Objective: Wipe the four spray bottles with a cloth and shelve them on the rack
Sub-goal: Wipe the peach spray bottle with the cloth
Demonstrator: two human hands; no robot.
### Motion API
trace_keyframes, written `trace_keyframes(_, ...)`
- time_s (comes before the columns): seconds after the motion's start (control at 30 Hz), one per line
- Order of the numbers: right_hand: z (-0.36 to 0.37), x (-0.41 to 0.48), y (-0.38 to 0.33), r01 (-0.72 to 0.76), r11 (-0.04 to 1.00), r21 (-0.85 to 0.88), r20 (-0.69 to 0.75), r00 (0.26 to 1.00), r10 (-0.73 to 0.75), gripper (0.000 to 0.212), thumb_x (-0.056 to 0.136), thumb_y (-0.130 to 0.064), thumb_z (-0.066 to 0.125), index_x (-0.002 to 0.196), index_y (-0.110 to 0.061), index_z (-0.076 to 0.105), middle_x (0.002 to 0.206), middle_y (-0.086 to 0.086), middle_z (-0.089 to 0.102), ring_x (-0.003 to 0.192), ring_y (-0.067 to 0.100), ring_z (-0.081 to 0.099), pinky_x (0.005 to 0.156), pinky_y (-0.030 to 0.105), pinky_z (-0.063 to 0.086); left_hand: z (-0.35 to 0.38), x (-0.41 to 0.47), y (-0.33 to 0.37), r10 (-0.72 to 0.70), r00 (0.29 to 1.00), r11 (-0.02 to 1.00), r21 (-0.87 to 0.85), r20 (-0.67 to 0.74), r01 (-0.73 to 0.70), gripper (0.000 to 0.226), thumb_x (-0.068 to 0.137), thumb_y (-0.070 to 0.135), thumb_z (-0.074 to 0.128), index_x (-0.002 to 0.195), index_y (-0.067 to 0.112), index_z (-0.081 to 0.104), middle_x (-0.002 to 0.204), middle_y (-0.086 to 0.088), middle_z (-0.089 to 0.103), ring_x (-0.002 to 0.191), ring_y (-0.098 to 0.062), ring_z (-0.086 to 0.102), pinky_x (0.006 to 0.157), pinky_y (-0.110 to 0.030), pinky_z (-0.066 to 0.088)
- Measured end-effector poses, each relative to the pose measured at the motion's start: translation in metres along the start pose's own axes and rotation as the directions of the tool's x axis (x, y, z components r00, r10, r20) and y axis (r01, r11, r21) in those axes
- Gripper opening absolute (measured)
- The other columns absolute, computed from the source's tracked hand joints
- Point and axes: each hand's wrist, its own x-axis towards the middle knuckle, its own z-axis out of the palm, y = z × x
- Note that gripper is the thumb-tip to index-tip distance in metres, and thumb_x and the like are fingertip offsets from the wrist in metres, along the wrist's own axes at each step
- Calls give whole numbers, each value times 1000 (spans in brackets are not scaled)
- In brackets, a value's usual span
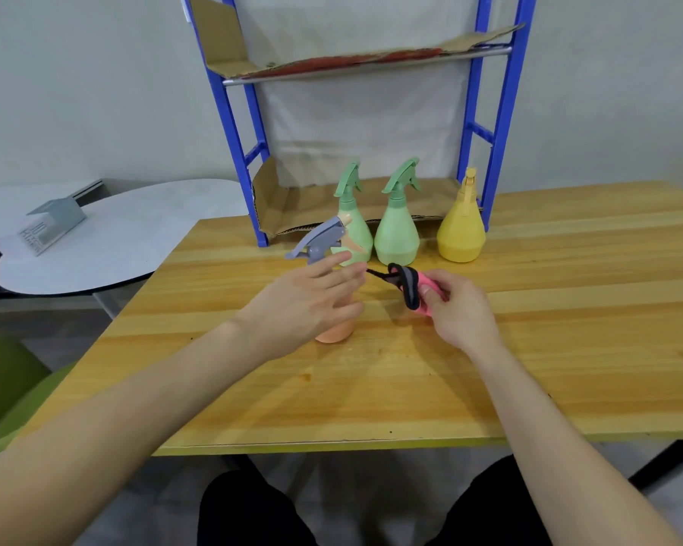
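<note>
- Your left hand (312, 299): fingers spread, in front of the orange bottle (334, 333).
- Your right hand (460, 311): pinching the cloth (411, 289).
- Far: left green bottle (355, 230), right green bottle (397, 230), yellow bottle (461, 230), by the rack (508, 112).

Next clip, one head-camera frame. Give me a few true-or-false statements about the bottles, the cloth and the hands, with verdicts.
1. The right hand holds a pink and black cloth. True.
2. All four bottles are already shelved. False: the green bottles, the yellow bottle and the orange bottle all stand on the table, in front of the rack.
3. The orange bottle has a grey trigger head. True.
4. The left hand grips the yellow bottle. False: its fingers are straight, by the orange bottle, and nothing touches the yellow bottle.
</note>
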Motion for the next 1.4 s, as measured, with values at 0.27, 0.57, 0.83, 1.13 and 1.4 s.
trace_keyframes(0.27,-3,-1,-2,16,1000,23,33,999,-17,24,110,-19,57,119,-33,74,101,-16,75,93,5,70,81,32,58,-21,-11,10,-27,968,981,-193,-250,-22,30,100,4,45,113,9,72,131,-17,69,131,-40,61,123,-48,37)
trace_keyframes(0.57,-32,16,-28,88,984,152,-84,994,-76,22,113,-21,48,120,-36,62,106,-13,73,96,15,71,76,33,56,-8,-5,-21,-903,403,58,-890,146,452,43,98,40,77,136,27,61,128,14,67,118,0,64,98,-27,56)
trace_keyframes(0.83,-17,10,-77,444,847,292,-35,890,-454,42,108,2,48,126,-35,56,114,-18,70,102,8,67,92,33,53,-3,6,-18,-841,489,-39,-928,230,370,15,104,27,71,117,30,79,100,15,81,87,-9,76,79,-27,61)
trace_keyframes(1.13,4,10,-85,283,863,418,-26,954,-300,34,93,-40,81,113,-25,58,100,-7,75,94,14,73,82,34,57,-6,4,-23,-825,500,-69,-925,264,374,21,103,14,72,115,27,83,93,12,83,76,-3,75,75,-31,64)
trace_keyframes(1.4,22,18,-75,289,900,327,-61,957,-285,15,97,-39,77,92,-26,71,81,-6,73,76,18,65,70,38,52,-14,8,-23,-830,475,-119,-924,293,363,20,103,17,72,106,34,83,89,11,83,73,-14,78,63,-16,58)
